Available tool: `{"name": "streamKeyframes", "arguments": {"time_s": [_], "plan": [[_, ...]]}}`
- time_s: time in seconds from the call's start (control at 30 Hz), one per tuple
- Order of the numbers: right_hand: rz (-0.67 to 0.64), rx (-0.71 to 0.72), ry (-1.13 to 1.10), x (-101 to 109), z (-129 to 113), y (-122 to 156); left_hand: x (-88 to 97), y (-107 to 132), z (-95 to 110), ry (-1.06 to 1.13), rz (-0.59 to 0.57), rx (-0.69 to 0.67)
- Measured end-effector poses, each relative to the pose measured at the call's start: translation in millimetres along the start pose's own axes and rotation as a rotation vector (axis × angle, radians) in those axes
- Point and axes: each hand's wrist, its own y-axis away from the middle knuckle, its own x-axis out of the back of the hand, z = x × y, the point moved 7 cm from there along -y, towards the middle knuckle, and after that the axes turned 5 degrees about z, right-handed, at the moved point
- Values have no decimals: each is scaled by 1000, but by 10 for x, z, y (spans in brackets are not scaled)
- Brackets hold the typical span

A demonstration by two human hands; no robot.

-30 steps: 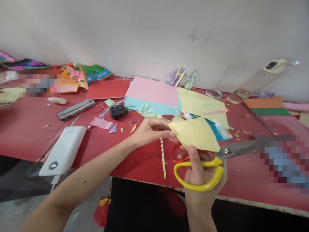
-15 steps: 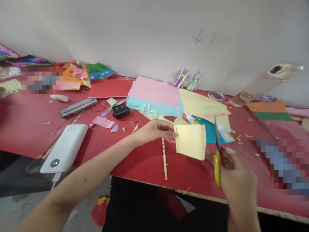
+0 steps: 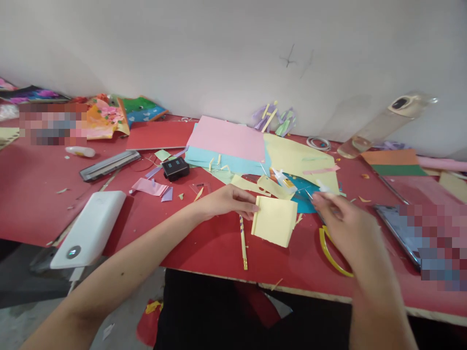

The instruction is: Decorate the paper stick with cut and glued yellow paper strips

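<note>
My left hand (image 3: pixel 228 201) pinches the left edge of a folded pale yellow paper (image 3: pixel 274 221) and holds it low over the red table (image 3: pixel 204 243). My right hand (image 3: pixel 345 224) is blurred by motion to the right of the paper, its fingertips close to a small clear glue bottle (image 3: pixel 323 186). Yellow-handled scissors (image 3: pixel 330 252) lie on the table under that hand, mostly hidden by it. I cannot tell whether the right fingers hold anything.
A striped pencil (image 3: pixel 242 241) lies below my left hand. A white power bank (image 3: pixel 89 228) sits near the left front edge. Pink paper (image 3: pixel 226 138), yellow sheets (image 3: pixel 299 156), a black box (image 3: pixel 175 168), another glue bottle (image 3: pixel 283 179) and a tilted clear bottle (image 3: pixel 379 125) crowd the back.
My right hand has laid the scissors on the table and moved up toward the small glue bottle. My left hand has lowered the yellow paper and turned it flatter.
</note>
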Motion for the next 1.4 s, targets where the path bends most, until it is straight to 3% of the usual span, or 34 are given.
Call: {"name": "streamKeyframes", "arguments": {"time_s": [0.07,0.13,0.23,0.33,0.47,0.57,0.67,0.73,0.8,0.97,1.4], "plan": [[-6,101,-125,-164,-246,-99,4,8,20,-4,19,11],[73,199,-58,-302,-364,-217,0,15,39,-6,29,20],[34,249,224,-595,-293,-389,-11,19,55,10,30,17],[-39,244,307,-750,-145,-474,-15,14,46,14,37,8],[46,151,69,-585,-96,-449,16,-12,20,-18,80,-8],[119,47,-350,-426,-139,-373,86,-45,-6,-38,155,-17],[92,1,-806,-402,-248,-283,146,-77,-25,-68,211,-43],[76,5,-944,-404,-335,-217,171,-89,-32,-101,234,-62],[118,39,-922,-370,-410,-147,182,-94,-46,-122,245,-61],[306,185,-631,-229,-563,13,190,-89,-60,-111,273,-47],[399,465,-430,-224,-657,125,160,-79,-23,-157,285,-87]]}}
